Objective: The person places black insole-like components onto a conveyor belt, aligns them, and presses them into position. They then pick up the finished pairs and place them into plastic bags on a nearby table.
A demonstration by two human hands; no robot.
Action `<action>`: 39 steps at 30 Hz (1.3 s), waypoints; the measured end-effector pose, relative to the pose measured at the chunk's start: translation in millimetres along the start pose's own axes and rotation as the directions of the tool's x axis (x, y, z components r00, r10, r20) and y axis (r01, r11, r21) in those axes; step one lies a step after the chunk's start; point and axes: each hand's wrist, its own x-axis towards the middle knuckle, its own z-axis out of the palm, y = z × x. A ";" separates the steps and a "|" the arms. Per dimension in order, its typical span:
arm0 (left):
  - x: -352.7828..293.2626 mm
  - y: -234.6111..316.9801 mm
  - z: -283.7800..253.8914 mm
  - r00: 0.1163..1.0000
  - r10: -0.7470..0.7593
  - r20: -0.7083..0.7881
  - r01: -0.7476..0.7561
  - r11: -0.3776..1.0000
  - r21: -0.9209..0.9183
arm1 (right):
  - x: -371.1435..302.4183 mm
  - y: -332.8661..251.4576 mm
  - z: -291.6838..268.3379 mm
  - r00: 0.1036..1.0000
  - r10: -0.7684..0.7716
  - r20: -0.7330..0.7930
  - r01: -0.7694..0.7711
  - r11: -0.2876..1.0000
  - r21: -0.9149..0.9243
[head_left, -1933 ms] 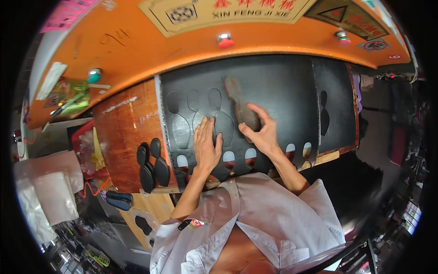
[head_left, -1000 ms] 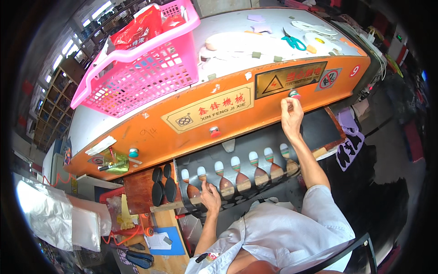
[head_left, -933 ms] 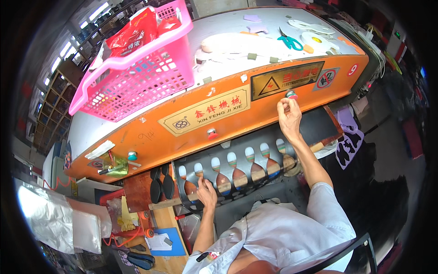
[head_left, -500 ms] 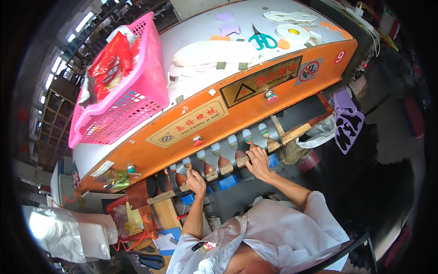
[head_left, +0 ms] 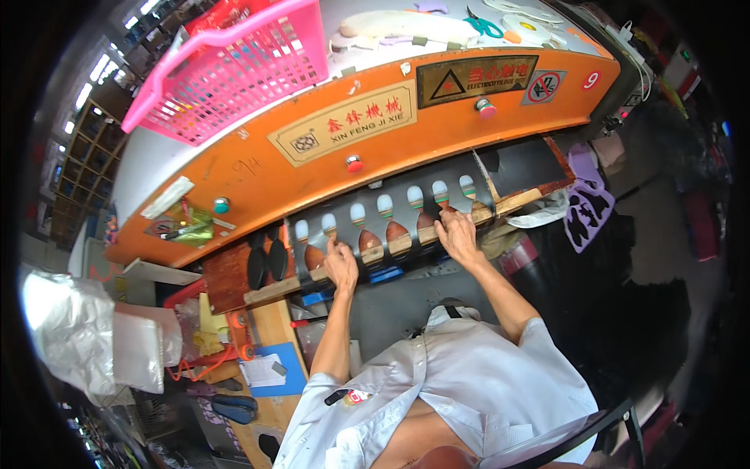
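Your left hand (head_left: 341, 264) and right hand (head_left: 455, 234) press flat, fingers spread, gripping nothing, on dark sheet (head_left: 391, 227) with cutouts at frame centre. Sheet lies under orange machine panel (head_left: 312, 148). Pink basket (head_left: 234, 70) upper left.

Basket (head_left: 234, 74) on machine top (head_left: 156, 160) at left, scissors (head_left: 486, 26) right, tray (head_left: 391, 227) below front panel (head_left: 328, 148)

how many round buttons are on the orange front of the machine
3: a green button at the left, a red button in the middle, a pink button at the right. More may be hidden.
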 end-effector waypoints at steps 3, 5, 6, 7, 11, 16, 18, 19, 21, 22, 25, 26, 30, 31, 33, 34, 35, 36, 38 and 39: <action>-46.0 0.1 -12.3 0.999 -0.024 -0.048 0.014 0.978 -0.206 | -27.5 -12.4 -14.7 0.994 0.106 0.027 -0.106 0.994 -0.009; -71.9 8.2 -26.0 0.985 0.004 -0.170 -0.028 0.990 -0.141 | -30.4 -26.6 -18.2 0.982 0.175 -0.070 -0.175 0.984 -0.007; -75.0 16.2 -28.2 0.968 0.105 -0.228 -0.149 0.971 -0.187 | -20.4 -33.5 -14.9 0.983 0.085 -0.162 -0.082 0.996 0.030; -75.1 24.7 -29.7 0.958 0.132 -0.253 -0.191 0.955 -0.225 | -9.8 -44.9 -5.4 0.983 0.119 -0.138 -0.109 0.991 0.082; -24.3 61.1 -2.9 0.960 0.279 0.040 -0.261 0.934 -0.245 | 33.8 -103.4 54.4 0.984 0.076 0.160 -0.078 0.997 0.008; -25.7 70.5 19.9 0.918 0.230 0.322 -0.231 0.972 -0.036 | 21.6 -101.9 42.2 0.928 0.212 0.307 -0.298 0.917 0.265; -44.6 66.1 19.0 0.919 0.261 0.296 -0.283 0.958 0.034 | 18.4 -74.8 13.1 0.691 0.437 0.575 -0.723 0.422 0.547; -52.9 65.5 18.6 0.919 0.258 0.298 -0.293 0.953 0.080 | 20.6 -59.0 -4.5 0.579 0.388 0.717 -0.810 0.178 0.558; -60.7 63.7 15.0 0.925 0.220 0.311 -0.255 0.964 0.078 | 16.3 -54.1 -19.8 0.916 0.278 0.290 -0.381 0.828 0.411; -62.1 64.0 13.1 0.926 0.215 0.311 -0.245 0.967 0.062 | 16.2 -52.2 -24.8 0.937 0.247 0.247 -0.325 0.876 0.356; -56.6 65.0 3.2 0.941 0.202 0.270 -0.201 0.979 -0.033 | 10.5 -68.4 -18.1 0.956 0.212 0.201 -0.251 0.948 0.197; -58.0 64.2 1.2 0.951 0.199 0.236 -0.185 0.979 -0.083 | 5.8 -71.8 -8.0 0.959 0.208 0.193 -0.237 0.961 0.143; -88.5 49.5 -29.1 0.965 0.243 0.094 -0.239 0.969 -0.056 | -0.7 -74.6 22.0 0.981 0.150 0.119 -0.158 0.986 0.053; -100.7 42.8 -38.1 0.968 0.242 0.070 -0.237 0.969 -0.074 | 0.4 -71.2 27.2 0.983 0.150 0.110 -0.156 0.986 0.053; -126.8 32.0 -47.3 0.968 0.250 0.017 -0.248 0.966 -0.073 | 8.6 -62.7 36.6 0.985 0.139 0.104 -0.147 0.987 0.069; -138.4 26.9 -46.5 0.974 0.227 0.002 -0.226 0.970 -0.086 | 15.7 -57.1 41.1 0.986 0.129 0.109 -0.138 0.987 0.084; -146.3 22.3 -42.5 0.982 0.188 -0.016 -0.189 0.976 -0.109 | 24.4 -50.7 44.4 0.987 0.118 0.112 -0.129 0.987 0.099; -149.4 17.4 -34.0 0.983 0.177 -0.044 -0.182 0.975 -0.131 | 32.9 -44.2 44.5 0.995 0.071 0.071 -0.080 0.988 0.135; -142.9 8.0 -18.3 0.980 0.181 -0.078 -0.181 0.983 0.011 | 53.3 -27.9 35.8 0.994 0.108 0.001 -0.105 0.963 0.246; -132.7 4.6 -10.1 0.970 0.213 -0.114 -0.209 0.977 0.046 | 69.1 -19.5 28.7 0.983 0.184 0.024 -0.182 0.935 0.303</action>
